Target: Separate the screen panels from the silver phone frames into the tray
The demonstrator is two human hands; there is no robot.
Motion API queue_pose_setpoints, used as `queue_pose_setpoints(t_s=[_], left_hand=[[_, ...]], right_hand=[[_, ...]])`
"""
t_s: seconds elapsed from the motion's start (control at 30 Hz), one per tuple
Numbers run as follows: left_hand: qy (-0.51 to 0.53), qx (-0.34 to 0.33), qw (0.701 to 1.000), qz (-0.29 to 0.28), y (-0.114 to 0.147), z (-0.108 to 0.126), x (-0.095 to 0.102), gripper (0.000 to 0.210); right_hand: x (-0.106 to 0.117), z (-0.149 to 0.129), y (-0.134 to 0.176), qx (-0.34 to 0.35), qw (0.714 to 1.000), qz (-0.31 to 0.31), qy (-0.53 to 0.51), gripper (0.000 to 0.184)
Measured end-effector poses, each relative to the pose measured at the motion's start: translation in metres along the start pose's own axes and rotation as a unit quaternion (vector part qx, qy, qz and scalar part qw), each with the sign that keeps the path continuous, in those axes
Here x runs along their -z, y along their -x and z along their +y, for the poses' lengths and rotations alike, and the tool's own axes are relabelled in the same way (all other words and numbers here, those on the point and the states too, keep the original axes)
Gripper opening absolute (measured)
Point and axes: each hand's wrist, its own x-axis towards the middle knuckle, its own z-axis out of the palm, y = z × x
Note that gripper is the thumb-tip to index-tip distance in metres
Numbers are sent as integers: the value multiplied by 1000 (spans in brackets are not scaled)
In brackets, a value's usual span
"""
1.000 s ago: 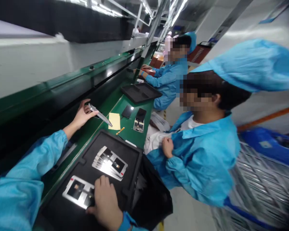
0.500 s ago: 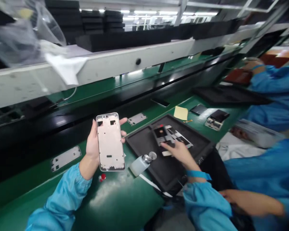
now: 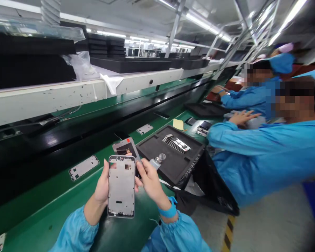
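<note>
My left hand is closed around a grey phone frame, held upright with its cut-outs at the top. Behind that frame is a phone screen panel, grey-edged with a black middle and a red sticker. My right hand grips this panel at its right side, close to the frame's right edge. The frame covers the lower part of the panel, and some of my left fingertips show between the two. Right of the panel, a pump bottle stands partly hidden by my right hand.
A black foam tray bears a fanned stack of panels. Two more phone frames lie on the green bench, one left and one behind. A co-worker's sleeve is at right. A black bag hangs beside the tray.
My right hand has lifted the phone screen panel from the tray and brought it left, behind the frame. The view has turned, showing more of the co-workers at right.
</note>
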Motion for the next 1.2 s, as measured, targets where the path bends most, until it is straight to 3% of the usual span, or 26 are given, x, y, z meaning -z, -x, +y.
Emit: queue_pose_setpoints(t_s=[0.07,0.1,0.27,0.4,0.5,0.6,0.67,0.73,0.8,0.9,0.97,1.03,1.1,1.2], left_hand=[[-46,-27,998,35,8,-1,6,90],[-77,-43,995,48,10,-2,9,92],[-277,-122,952,43,14,-5,21,91],[-474,-207,856,20,13,-2,30,73],[-578,-244,779,-11,12,3,37,72],[-603,-267,751,-25,11,10,41,68],[-585,-264,767,6,11,16,45,63],[-511,-248,819,81,12,24,47,65],[-372,-214,890,151,14,34,46,78],[-137,-179,961,162,19,49,39,90],[-38,-180,972,147,24,56,31,85],[12,-181,973,142,29,60,24,80],[36,-168,977,126,34,61,18,80],[44,-135,988,59,40,63,13,85]], right_hand=[[-5,-9,-2,63,994,86,35,54],[-6,-15,-3,85,991,93,45,53],[-18,-44,-11,73,997,-2,23,51],[-33,-44,-18,99,994,46,13,44],[-39,-43,-24,127,988,89,5,34],[-35,-48,-28,141,985,92,28,35],[-26,-48,-29,142,986,70,45,31],[-14,-38,-30,148,986,59,57,27],[-4,-12,-28,137,984,47,108,26],[-8,48,-20,27,957,-47,286,29],[-21,86,-10,-16,942,-95,322,29],[-36,111,0,-40,932,-102,345,25],[-46,117,7,-52,925,-90,364,19],[-44,98,3,-36,934,-93,342,32]])
